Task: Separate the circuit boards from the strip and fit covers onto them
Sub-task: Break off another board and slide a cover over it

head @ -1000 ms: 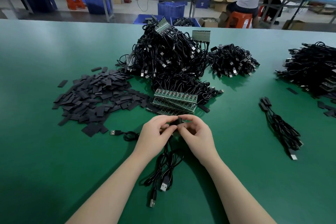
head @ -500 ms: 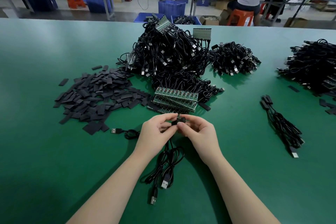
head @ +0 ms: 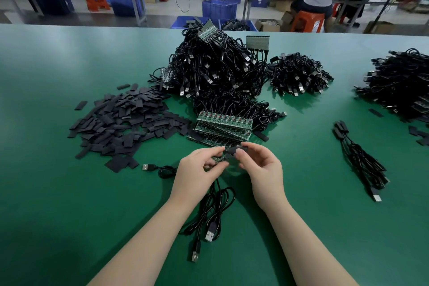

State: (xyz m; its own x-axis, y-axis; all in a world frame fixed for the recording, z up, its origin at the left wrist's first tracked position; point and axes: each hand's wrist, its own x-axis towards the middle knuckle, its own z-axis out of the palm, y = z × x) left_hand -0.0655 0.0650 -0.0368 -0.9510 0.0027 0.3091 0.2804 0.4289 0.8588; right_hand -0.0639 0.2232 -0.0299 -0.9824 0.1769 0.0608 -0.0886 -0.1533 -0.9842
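The left hand (head: 197, 169) hides most of the circuit board (head: 218, 158), apparently half-covered.

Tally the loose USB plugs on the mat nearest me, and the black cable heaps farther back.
Loose USB plugs: 3
Cable heaps: 3
Total: 6

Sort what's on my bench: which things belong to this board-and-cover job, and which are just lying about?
In the job:
- board in left hand
- cover in right hand
- board strips
- cover pile
- cable heap

Lying about:
- bundle on the right
- blue crates
- orange stool
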